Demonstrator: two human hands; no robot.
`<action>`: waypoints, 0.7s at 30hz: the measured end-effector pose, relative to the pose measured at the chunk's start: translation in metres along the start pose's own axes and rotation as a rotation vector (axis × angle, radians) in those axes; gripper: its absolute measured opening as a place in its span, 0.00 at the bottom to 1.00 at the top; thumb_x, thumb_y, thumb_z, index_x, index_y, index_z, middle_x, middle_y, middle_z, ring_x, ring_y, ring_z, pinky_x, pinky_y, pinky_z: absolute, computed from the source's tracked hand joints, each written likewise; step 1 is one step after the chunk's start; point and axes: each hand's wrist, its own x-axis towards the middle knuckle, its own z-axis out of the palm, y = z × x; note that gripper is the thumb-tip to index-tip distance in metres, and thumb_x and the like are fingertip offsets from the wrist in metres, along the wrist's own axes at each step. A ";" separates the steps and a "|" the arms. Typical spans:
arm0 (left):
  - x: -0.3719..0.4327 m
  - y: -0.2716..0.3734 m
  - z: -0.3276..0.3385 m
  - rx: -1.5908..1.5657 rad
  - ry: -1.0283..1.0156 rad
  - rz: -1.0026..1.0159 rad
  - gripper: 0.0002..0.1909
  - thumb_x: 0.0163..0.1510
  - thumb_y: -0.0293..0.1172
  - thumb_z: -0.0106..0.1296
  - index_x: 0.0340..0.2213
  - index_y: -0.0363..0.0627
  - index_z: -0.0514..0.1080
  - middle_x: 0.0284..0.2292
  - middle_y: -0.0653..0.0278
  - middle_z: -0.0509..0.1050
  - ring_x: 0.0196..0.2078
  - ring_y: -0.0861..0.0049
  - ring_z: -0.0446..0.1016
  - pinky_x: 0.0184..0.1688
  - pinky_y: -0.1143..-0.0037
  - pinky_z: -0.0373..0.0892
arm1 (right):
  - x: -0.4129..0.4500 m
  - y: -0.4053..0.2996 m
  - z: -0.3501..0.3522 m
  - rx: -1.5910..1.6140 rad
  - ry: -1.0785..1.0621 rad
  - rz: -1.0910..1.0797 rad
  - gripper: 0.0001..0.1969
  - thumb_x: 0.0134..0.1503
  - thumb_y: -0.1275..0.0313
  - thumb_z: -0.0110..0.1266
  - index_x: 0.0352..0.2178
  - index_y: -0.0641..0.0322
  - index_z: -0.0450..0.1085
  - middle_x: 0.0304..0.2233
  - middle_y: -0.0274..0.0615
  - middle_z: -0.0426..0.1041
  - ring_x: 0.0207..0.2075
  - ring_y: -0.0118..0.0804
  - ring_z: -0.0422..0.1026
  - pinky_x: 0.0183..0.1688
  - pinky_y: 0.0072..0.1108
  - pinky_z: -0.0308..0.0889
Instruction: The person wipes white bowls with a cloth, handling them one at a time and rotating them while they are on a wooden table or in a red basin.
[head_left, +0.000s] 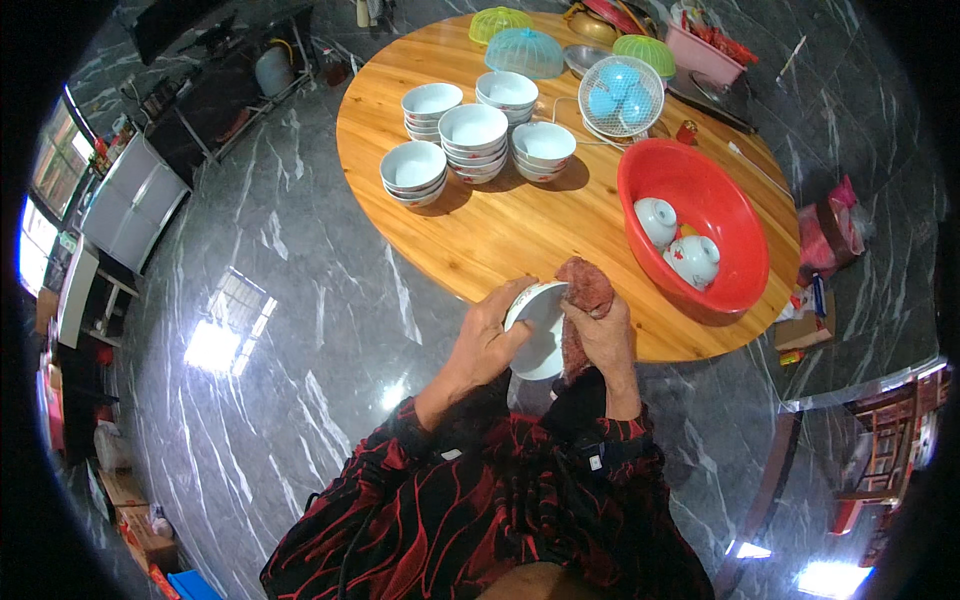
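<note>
My left hand (487, 334) grips a white porcelain bowl (541, 345), tilted on its side, with the thumb inside it. A reddish-brown cloth (585, 289) is bunched in my right hand (604, 334), pressed against the bowl's right rim. Both hands are at the near edge of the round wooden table (540, 232). Several stacks of white bowls with red flower marks, among them a front left stack (413, 169) and a middle stack (474, 135), stand on the table's left half. On the right, a red plastic basin (731, 225) holds two upside-down bowls (694, 261) and a small yellowish thing.
Behind the basin stands a small fan (621, 96) with blue blades. Green and blue mesh food covers (523, 54), a metal plate and a pink tub (701, 54) are towards the far edge. A small red can (686, 132) stands near the basin. Grey marble-patterned floor surrounds the table.
</note>
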 end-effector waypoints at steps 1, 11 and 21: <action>0.000 -0.002 0.000 -0.102 -0.040 -0.078 0.27 0.41 0.28 0.46 0.47 0.35 0.64 0.38 0.47 0.71 0.40 0.58 0.71 0.45 0.72 0.64 | 0.002 -0.005 0.000 -0.090 -0.046 -0.051 0.15 0.46 0.75 0.58 0.37 0.67 0.68 0.33 0.41 0.73 0.34 0.31 0.72 0.38 0.24 0.66; -0.004 -0.018 0.003 0.016 -0.215 -0.254 0.23 0.45 0.32 0.44 0.44 0.37 0.67 0.31 0.46 0.73 0.36 0.57 0.73 0.40 0.70 0.67 | 0.000 -0.012 -0.002 -0.148 -0.333 0.041 0.23 0.44 0.73 0.57 0.44 0.63 0.61 0.39 0.42 0.70 0.38 0.38 0.71 0.43 0.26 0.64; 0.011 0.011 -0.012 -0.079 0.110 -0.040 0.22 0.45 0.29 0.46 0.45 0.35 0.67 0.36 0.50 0.72 0.38 0.68 0.72 0.40 0.75 0.66 | -0.018 -0.003 -0.003 0.181 -0.218 0.113 0.16 0.50 0.71 0.50 0.41 0.67 0.65 0.37 0.37 0.68 0.39 0.28 0.65 0.45 0.22 0.61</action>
